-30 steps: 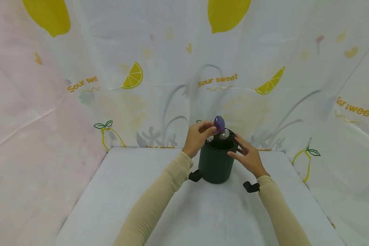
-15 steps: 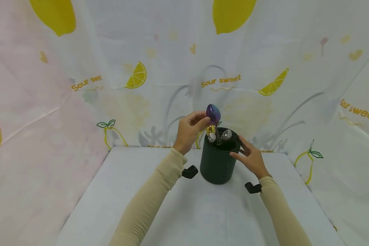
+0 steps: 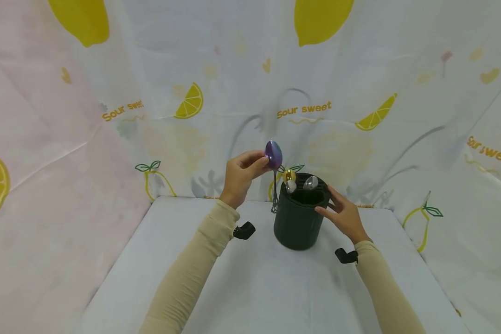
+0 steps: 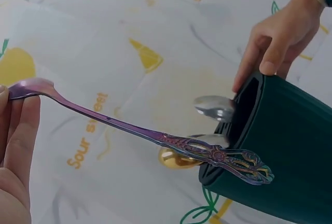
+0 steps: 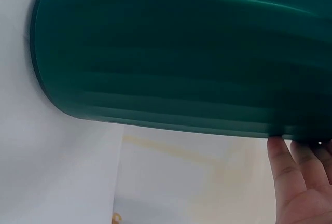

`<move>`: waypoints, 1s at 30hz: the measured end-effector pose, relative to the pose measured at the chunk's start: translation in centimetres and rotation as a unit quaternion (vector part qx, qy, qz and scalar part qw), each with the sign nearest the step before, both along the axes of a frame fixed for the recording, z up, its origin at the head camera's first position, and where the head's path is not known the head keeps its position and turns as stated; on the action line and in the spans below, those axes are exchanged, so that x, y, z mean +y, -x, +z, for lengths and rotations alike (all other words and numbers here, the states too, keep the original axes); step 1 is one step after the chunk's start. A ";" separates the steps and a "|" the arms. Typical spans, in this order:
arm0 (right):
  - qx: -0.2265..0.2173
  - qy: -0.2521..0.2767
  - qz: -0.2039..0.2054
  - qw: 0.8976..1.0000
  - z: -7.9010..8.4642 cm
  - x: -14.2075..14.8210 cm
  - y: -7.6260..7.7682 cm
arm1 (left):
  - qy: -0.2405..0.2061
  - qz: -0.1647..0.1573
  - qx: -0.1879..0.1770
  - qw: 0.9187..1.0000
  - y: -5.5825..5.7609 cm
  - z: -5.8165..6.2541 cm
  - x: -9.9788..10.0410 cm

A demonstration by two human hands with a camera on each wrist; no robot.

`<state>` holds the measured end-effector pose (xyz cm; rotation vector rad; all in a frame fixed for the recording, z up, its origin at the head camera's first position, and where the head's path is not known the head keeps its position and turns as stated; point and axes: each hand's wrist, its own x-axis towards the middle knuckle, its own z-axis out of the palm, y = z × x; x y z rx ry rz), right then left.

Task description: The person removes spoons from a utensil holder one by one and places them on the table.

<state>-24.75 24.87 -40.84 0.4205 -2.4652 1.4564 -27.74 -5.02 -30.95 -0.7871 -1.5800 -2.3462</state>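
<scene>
My left hand [image 3: 241, 178] pinches a purple-blue spoon [image 3: 273, 155] by its bowl, left of a dark green utensil holder [image 3: 297, 227]. The spoon hangs with its ornate openwork handle [image 4: 218, 155] downward, outside the holder. In the holder stand a gold spoon [image 3: 289, 175] and two silver spoons, one at the right [image 4: 215, 107] and one beside the gold spoon. Their handles are hidden inside. My right hand [image 3: 345, 220] holds the holder at its upper right rim, thumb in front and fingers round the side. In the right wrist view its fingertips [image 5: 277, 145] touch the green wall.
The holder stands upright on a white-covered table [image 3: 259, 287], near its back edge. Behind the table hangs a white cloth [image 3: 234, 60] printed with lemons. A black camera mount [image 3: 244, 230] sits at the left wrist, another [image 3: 346, 256] at the right.
My left hand has lifted the purple-blue spoon out of the holder and moved it left, so its handle now shows. The right hand stays at the holder's rim.
</scene>
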 end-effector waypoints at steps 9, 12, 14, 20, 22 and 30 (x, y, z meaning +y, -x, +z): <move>-0.003 -0.003 -0.003 1.000 0.0 0.1 0.0 | -0.002 0.025 -0.053 0.998 0.8 -2.4 -1.7; -0.008 -0.001 -0.007 1.000 -0.8 0.5 0.7 | -0.007 0.022 -0.080 0.997 1.0 -3.6 -2.6; -0.009 0.003 -0.007 1.000 -1.6 0.8 1.3 | -0.011 0.022 -0.099 0.995 1.1 -4.5 -3.2; -0.008 0.004 -0.004 1.000 -0.2 0.1 0.1 | -0.024 0.017 -0.142 0.989 1.5 -7.0 -4.4; -0.009 0.002 -0.001 1.000 0.2 -0.1 -0.2 | -0.028 0.014 -0.157 0.987 1.5 -7.8 -4.7; -0.007 -0.011 -0.003 1.000 0.5 0.1 -0.2 | -0.039 0.020 -0.209 0.977 1.8 -11.5 -5.6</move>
